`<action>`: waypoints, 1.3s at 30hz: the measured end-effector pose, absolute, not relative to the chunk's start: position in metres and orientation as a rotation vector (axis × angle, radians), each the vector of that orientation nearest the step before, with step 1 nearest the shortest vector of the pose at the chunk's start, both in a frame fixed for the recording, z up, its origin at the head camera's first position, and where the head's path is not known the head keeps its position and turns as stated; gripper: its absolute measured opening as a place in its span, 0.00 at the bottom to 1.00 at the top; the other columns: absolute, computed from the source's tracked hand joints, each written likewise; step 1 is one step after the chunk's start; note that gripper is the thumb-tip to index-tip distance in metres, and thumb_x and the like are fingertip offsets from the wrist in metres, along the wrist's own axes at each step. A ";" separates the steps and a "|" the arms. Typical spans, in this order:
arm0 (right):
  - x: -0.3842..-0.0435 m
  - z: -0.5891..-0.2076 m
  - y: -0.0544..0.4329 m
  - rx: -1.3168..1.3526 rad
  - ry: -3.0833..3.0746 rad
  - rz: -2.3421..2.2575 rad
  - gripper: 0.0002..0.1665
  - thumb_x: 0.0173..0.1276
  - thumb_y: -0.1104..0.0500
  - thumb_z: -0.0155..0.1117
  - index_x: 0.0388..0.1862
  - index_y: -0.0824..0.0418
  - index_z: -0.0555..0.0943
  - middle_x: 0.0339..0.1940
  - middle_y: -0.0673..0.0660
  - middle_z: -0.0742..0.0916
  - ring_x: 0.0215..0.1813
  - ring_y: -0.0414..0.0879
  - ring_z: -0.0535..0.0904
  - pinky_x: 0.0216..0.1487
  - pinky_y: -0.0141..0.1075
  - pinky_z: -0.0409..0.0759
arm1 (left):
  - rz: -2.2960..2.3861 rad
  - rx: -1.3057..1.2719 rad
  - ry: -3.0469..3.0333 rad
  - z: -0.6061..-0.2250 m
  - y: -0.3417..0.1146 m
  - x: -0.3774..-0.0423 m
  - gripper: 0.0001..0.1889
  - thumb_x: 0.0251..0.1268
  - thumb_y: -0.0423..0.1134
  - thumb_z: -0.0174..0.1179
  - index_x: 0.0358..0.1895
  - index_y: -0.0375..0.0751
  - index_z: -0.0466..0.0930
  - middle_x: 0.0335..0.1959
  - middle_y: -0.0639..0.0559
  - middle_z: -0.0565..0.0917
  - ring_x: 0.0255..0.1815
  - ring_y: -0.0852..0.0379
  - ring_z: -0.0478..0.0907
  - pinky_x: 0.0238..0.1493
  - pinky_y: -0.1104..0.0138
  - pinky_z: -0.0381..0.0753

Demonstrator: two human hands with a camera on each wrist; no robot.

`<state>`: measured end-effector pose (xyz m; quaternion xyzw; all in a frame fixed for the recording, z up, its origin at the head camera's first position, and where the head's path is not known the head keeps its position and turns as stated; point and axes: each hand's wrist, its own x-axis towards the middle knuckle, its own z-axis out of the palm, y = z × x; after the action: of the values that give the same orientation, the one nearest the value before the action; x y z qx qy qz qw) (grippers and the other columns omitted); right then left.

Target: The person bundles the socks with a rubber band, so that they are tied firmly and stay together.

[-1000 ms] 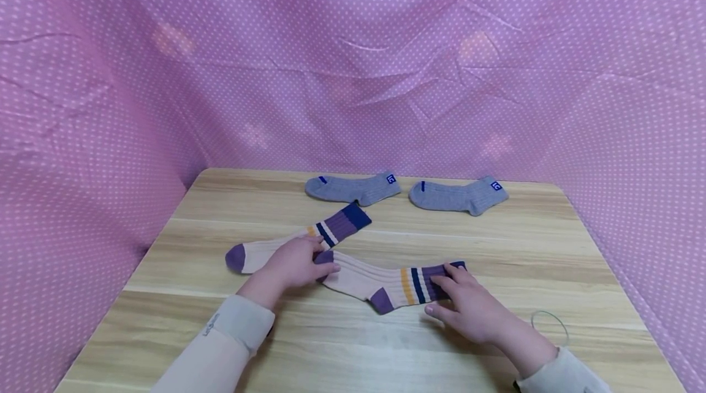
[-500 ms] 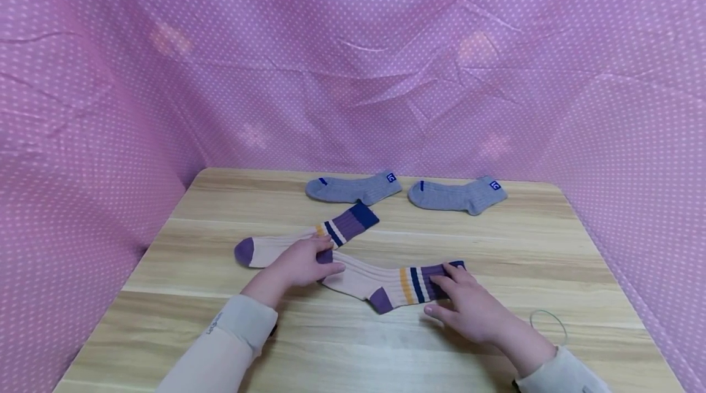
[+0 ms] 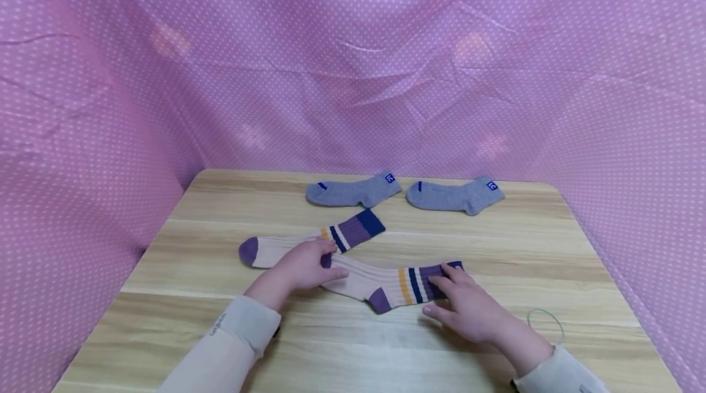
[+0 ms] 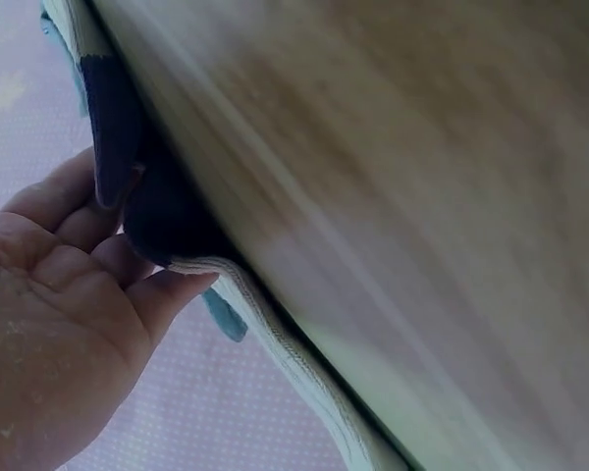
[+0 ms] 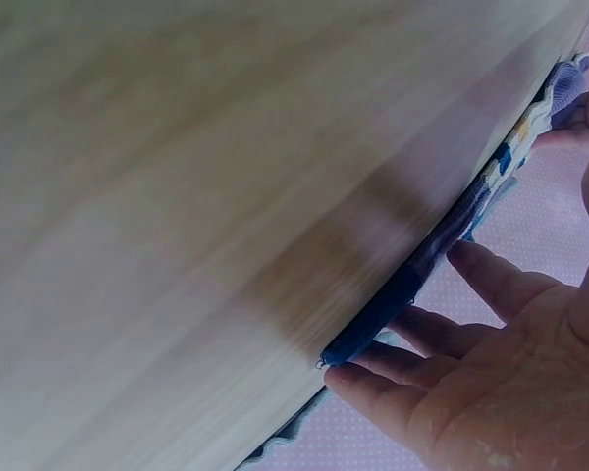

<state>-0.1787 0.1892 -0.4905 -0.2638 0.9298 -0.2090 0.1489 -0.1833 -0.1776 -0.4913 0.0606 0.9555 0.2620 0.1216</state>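
Note:
Two cream socks with purple toes and striped purple legs lie on the wooden table. My left hand [image 3: 306, 265] rests across the far striped sock [image 3: 270, 251] and the toe end of the near striped sock [image 3: 358, 276], hiding part of both. In the left wrist view, the left fingertips touch the purple parts of the socks, with the thumb at the near one's edge. My right hand [image 3: 469, 304] has its fingers spread, and its fingertips [image 5: 466, 255] rest on the purple leg and navy cuff of the near sock.
Two grey ankle socks, a left one [image 3: 353, 190] and a right one [image 3: 455, 195], lie side by side near the back edge of the table [image 3: 187, 319]. A thin green loop [image 3: 546, 324] is beside the right wrist. Pink dotted cloth [image 3: 353, 74] surrounds the table.
The far striped sock has slid to the right under my left hand, which also shifted slightly right. My right hand and the near striped sock have stayed almost still.

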 end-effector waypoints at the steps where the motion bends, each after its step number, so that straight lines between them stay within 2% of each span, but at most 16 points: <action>1: -0.179 -0.491 0.189 -0.759 2.673 -0.601 0.44 0.74 0.34 0.67 0.74 0.65 0.77 0.80 0.74 0.67 0.80 0.73 0.61 0.76 0.68 0.62 | 0.759 0.184 2.793 -0.491 -0.177 -0.184 0.39 0.68 0.62 0.69 0.72 0.37 0.78 0.75 0.45 0.76 0.81 0.42 0.64 0.80 0.50 0.63; 6: -0.179 -0.491 0.190 -0.750 2.674 -0.599 0.44 0.74 0.35 0.67 0.73 0.65 0.77 0.80 0.75 0.67 0.80 0.74 0.61 0.76 0.68 0.63 | 0.744 0.242 2.794 -0.491 -0.171 -0.185 0.39 0.68 0.62 0.69 0.72 0.37 0.79 0.74 0.44 0.77 0.79 0.42 0.66 0.80 0.50 0.63; 24: -0.181 -0.491 0.192 -0.753 2.666 -0.593 0.43 0.73 0.34 0.67 0.73 0.64 0.78 0.80 0.74 0.68 0.80 0.74 0.61 0.76 0.69 0.63 | 0.728 0.340 2.760 -0.493 -0.153 -0.190 0.38 0.68 0.62 0.69 0.72 0.39 0.79 0.75 0.46 0.76 0.82 0.42 0.62 0.82 0.50 0.59; 29: -0.185 -0.488 0.191 -0.799 2.692 -0.584 0.43 0.74 0.35 0.68 0.73 0.65 0.77 0.78 0.75 0.70 0.77 0.75 0.65 0.74 0.69 0.65 | 0.842 0.284 2.763 -0.489 -0.157 -0.187 0.33 0.72 0.57 0.68 0.73 0.42 0.78 0.72 0.46 0.79 0.81 0.43 0.65 0.81 0.49 0.61; 32: -0.193 -0.478 0.187 -0.866 2.759 -0.601 0.40 0.74 0.40 0.70 0.71 0.67 0.78 0.74 0.76 0.74 0.73 0.75 0.70 0.72 0.69 0.69 | 0.989 0.227 2.857 -0.483 -0.170 -0.188 0.27 0.76 0.49 0.66 0.72 0.42 0.79 0.69 0.45 0.82 0.77 0.42 0.71 0.78 0.47 0.66; 34: -0.204 -0.470 0.181 -0.901 2.818 -0.641 0.37 0.75 0.44 0.70 0.70 0.68 0.79 0.72 0.75 0.77 0.71 0.74 0.73 0.71 0.68 0.71 | 1.092 0.129 2.939 -0.478 -0.183 -0.191 0.25 0.77 0.46 0.65 0.72 0.41 0.78 0.63 0.42 0.86 0.63 0.40 0.83 0.68 0.46 0.78; 36: -0.217 -0.460 0.172 -0.905 2.848 -0.709 0.35 0.76 0.47 0.70 0.70 0.69 0.78 0.71 0.74 0.78 0.71 0.72 0.74 0.71 0.66 0.71 | 1.169 -0.038 3.010 -0.472 -0.201 -0.194 0.25 0.78 0.44 0.64 0.73 0.41 0.77 0.53 0.37 0.88 0.46 0.38 0.88 0.56 0.46 0.85; 39: -0.241 -0.454 0.154 -0.864 2.847 -0.812 0.35 0.77 0.49 0.69 0.73 0.69 0.75 0.72 0.71 0.78 0.73 0.69 0.73 0.73 0.63 0.70 | 1.244 -0.344 3.035 -0.469 -0.228 -0.199 0.26 0.79 0.44 0.62 0.74 0.40 0.76 0.54 0.31 0.87 0.46 0.34 0.87 0.54 0.44 0.85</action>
<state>-0.2408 0.1545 -0.4538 -0.2800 0.9227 -0.2632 0.0289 -0.1993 -0.2282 -0.4691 -0.1039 0.9175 0.3759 -0.0782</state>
